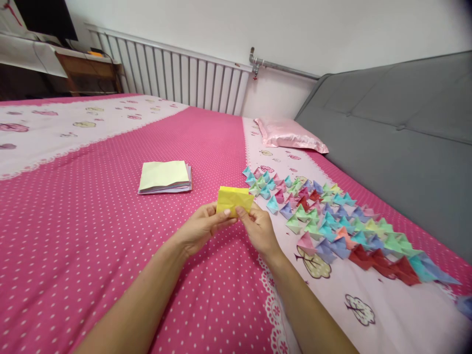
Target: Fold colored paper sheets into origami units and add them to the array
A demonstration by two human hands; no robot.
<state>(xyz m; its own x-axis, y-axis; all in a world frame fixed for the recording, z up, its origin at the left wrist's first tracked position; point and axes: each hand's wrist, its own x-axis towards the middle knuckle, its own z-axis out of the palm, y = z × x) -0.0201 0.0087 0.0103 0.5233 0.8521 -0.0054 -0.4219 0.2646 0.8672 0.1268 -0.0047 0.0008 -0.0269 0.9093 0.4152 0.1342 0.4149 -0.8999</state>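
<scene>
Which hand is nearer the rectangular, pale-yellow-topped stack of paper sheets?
Left. The left hand is right of the paper stack, on its near side; the right hand is farther right.

From where I stand, the bearing surface is a bed (92, 236) dressed in a bedspread (214, 135) of dotted pink between pale printed bands. A loosely squared stack of paper (164, 175), pale yellow uppermost, lies flat on the dotted section. Numerous folded paper boats (342, 236), mixed colours, crowd the right-hand pale band; beyond them rests one glossy pink pillow (287, 135).
</scene>
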